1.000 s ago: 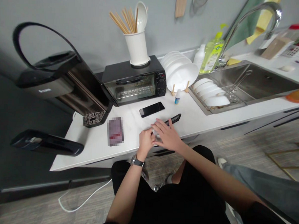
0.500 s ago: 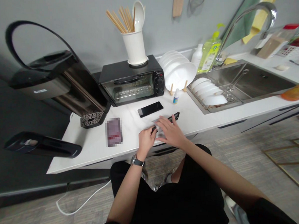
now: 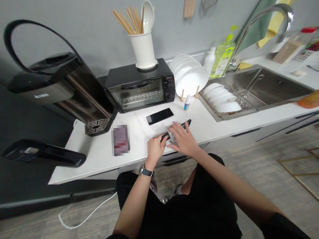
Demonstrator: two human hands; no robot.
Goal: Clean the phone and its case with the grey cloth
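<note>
From my station I see a grey wall (image 3: 93,17) behind a white surface (image 3: 137,136), a steel sink (image 3: 281,84) set into it and pale drawer fronts (image 3: 225,144) below. Dark panelling (image 3: 7,117) fills the left; a gold-coloured frame (image 3: 310,174) shows right, over streaked grey floor (image 3: 261,175). The light looks soft.

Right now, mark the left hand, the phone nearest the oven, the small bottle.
Left hand (image 3: 155,148): head view, back of the hand.
Phone (image 3: 159,116): head view, mid-screen.
Small bottle (image 3: 187,104): head view, its body.
</note>
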